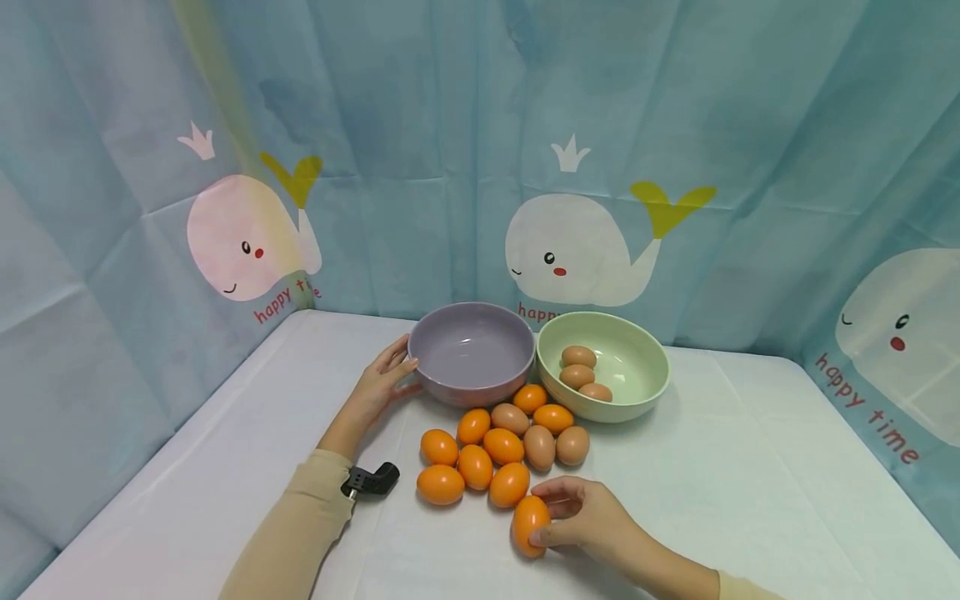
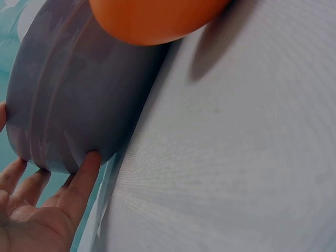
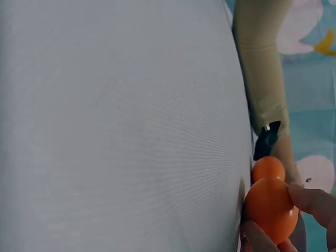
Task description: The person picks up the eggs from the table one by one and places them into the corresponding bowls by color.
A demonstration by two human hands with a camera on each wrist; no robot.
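Note:
My left hand (image 1: 381, 385) rests its fingers against the outside of an empty purple bowl (image 1: 472, 397), with the thumb near its rim. The left wrist view shows those fingers extended along the bowl's wall (image 2: 79, 100). Nearer the front, my right hand (image 1: 592, 518) pinches an orange egg (image 1: 529, 523) between thumb and fingers. In the right wrist view this orange egg (image 3: 270, 210) is close to the tablecloth; whether it touches is unclear. Several other orange eggs (image 1: 503, 446) lie grouped before the bowls, among three brown eggs (image 1: 539, 447).
A light green bowl (image 1: 645, 375) stands against the purple bowl's right side. Three brown eggs (image 1: 577, 377) lie inside it. White cloth (image 1: 750, 483) covers the table, and a blue whale-print curtain (image 1: 390, 225) hangs behind. A black wrist mount (image 1: 372, 480) sits on the left sleeve.

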